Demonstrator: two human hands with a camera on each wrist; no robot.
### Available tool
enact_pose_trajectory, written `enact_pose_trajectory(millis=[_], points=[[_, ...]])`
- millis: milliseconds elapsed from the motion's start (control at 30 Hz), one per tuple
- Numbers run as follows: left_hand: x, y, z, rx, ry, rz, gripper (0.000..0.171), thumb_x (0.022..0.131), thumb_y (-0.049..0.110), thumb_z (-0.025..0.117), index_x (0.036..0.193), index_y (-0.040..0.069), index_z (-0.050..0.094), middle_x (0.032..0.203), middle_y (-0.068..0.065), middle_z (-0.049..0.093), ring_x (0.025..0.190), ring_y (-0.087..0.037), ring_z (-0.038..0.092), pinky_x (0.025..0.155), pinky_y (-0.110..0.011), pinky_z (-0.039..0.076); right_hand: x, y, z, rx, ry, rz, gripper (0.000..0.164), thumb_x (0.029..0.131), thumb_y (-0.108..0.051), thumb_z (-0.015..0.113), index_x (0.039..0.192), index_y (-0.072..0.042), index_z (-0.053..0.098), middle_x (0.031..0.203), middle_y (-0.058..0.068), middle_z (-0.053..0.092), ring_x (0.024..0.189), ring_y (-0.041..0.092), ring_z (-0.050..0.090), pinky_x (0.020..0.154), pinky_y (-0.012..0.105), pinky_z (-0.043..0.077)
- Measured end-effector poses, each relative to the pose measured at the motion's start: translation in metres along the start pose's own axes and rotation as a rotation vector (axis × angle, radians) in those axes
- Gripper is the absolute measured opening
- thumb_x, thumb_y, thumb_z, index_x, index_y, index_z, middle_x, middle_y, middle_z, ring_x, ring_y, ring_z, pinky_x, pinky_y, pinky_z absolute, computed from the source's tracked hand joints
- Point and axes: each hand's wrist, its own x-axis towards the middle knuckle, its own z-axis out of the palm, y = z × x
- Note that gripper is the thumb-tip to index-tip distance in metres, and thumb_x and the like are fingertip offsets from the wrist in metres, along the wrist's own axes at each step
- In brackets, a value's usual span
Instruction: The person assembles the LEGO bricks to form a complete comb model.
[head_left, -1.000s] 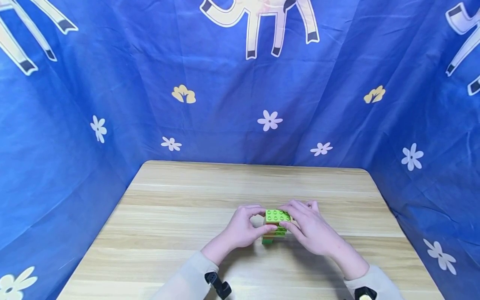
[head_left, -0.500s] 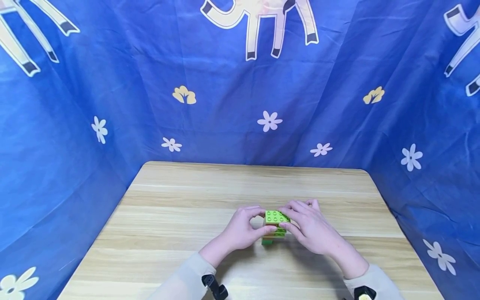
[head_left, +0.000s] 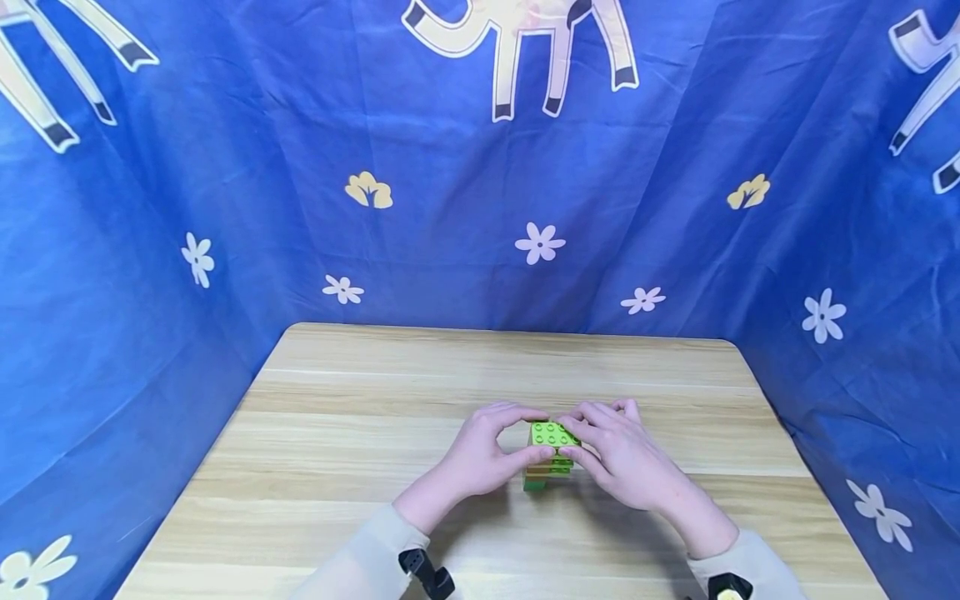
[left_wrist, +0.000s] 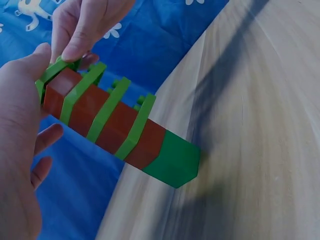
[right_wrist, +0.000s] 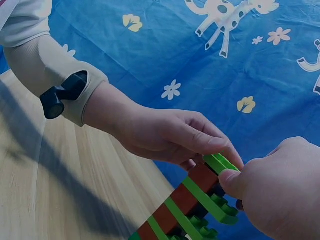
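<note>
A tower of toy building bricks stands upright on the table, brown bricks (left_wrist: 107, 115) alternating with light green plates (left_wrist: 110, 110) above a dark green base brick (left_wrist: 175, 160). On top lies a studded light green plate (head_left: 550, 433). My left hand (head_left: 480, 454) holds that top plate's left part, thumb at the front and index finger along the back edge. From the right, my right hand (head_left: 626, 458) pinches the same plate's right end between thumb and fingers. In the right wrist view, the right thumb (right_wrist: 232, 182) lies at the plate's end, close to the left fingertips.
The wooden table (head_left: 337, 400) runs to a rounded far edge. Blue cloth (head_left: 450, 250) with printed animals and flowers hangs behind and on both sides. A dark strap device (head_left: 427, 573) sits on the left sleeve, with another (head_left: 729, 587) on the right.
My left index finger has slid right along the back of the top plate, and the left forearm has shifted slightly left. The right hand and the tower look unmoved.
</note>
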Motion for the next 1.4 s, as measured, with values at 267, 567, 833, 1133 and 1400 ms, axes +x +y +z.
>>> enact_pose_trajectory(millis=[267, 567, 833, 1133, 1400], points=[[0.0022, 0.0021, 0.0013, -0.008, 0.026, 0.034, 0.038, 0.094, 0.046, 0.081, 0.124, 0.022, 0.079, 0.116, 0.013, 0.075, 0.109, -0.006, 0.067, 0.097, -0.034, 0.054, -0.0008, 0.0005, -0.0002, 0.001, 0.006, -0.005, 0.031, 0.104, -0.039, 0.067, 0.132, -0.026, 0.072, 0.113, -0.016, 0.063, 0.103, 0.008, 0.061, 0.090, 0.041, 0.030], [0.0024, 0.0008, 0.0030, -0.030, 0.035, 0.007, 0.038, 0.092, 0.046, 0.083, 0.121, 0.021, 0.080, 0.114, 0.012, 0.075, 0.108, -0.006, 0.068, 0.095, -0.033, 0.055, -0.0010, 0.0002, 0.0000, -0.005, 0.008, -0.004, 0.031, 0.104, -0.039, 0.067, 0.133, -0.027, 0.072, 0.114, -0.016, 0.063, 0.104, 0.008, 0.061, 0.088, 0.040, 0.029], [0.0026, 0.0015, 0.0035, -0.044, 0.025, -0.017, 0.042, 0.091, 0.045, 0.084, 0.119, 0.013, 0.081, 0.114, 0.012, 0.076, 0.108, -0.007, 0.068, 0.098, -0.036, 0.054, -0.0011, 0.0011, 0.0011, 0.014, 0.000, 0.015, 0.032, 0.105, -0.040, 0.066, 0.134, -0.028, 0.072, 0.115, -0.016, 0.063, 0.106, 0.008, 0.060, 0.088, 0.040, 0.030], [0.0017, -0.0007, 0.0066, -0.095, 0.029, -0.029, 0.034, 0.090, 0.041, 0.086, 0.116, 0.020, 0.081, 0.111, 0.015, 0.075, 0.108, -0.009, 0.069, 0.100, -0.039, 0.053, -0.0027, 0.0009, 0.0033, 0.044, 0.006, 0.035, 0.034, 0.104, -0.040, 0.068, 0.135, -0.029, 0.072, 0.115, -0.017, 0.062, 0.106, 0.006, 0.060, 0.087, 0.039, 0.030], [0.0020, -0.0026, 0.0092, -0.120, 0.041, -0.012, 0.033, 0.090, 0.039, 0.087, 0.116, 0.021, 0.080, 0.110, 0.018, 0.075, 0.108, -0.009, 0.069, 0.100, -0.039, 0.053, -0.0045, 0.0021, 0.0060, 0.070, 0.016, 0.039, 0.035, 0.104, -0.038, 0.068, 0.137, -0.028, 0.071, 0.117, -0.017, 0.061, 0.105, 0.004, 0.061, 0.089, 0.040, 0.030]])
